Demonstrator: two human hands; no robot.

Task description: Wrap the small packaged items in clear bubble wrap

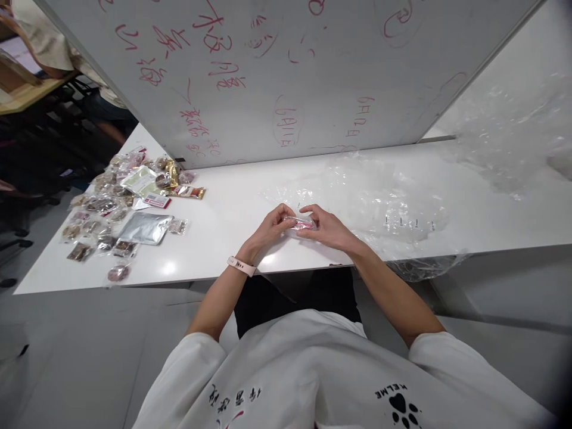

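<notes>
Between both hands, just above the table's front edge, is a small pink-and-white packet (pixel 304 224) in clear plastic; its exact kind is hard to make out. My left hand (pixel 272 228), with a pale band at the wrist, pinches its left end between thumb and fingers. On the other end my right hand (pixel 329 229) closes its thumb and fingers. Clear plastic bubble wrap (pixel 397 205) spreads over the table right behind and beside my right hand.
Many small wrapped packets (pixel 105 205) lie heaped on the white table's left end, with a silver pouch (pixel 145 228) among them. A whiteboard (pixel 268 77) with red writing stands along the back. More clear plastic wrap (pixel 513 131) lies far right. Another person (pixel 44 36) sits at far left.
</notes>
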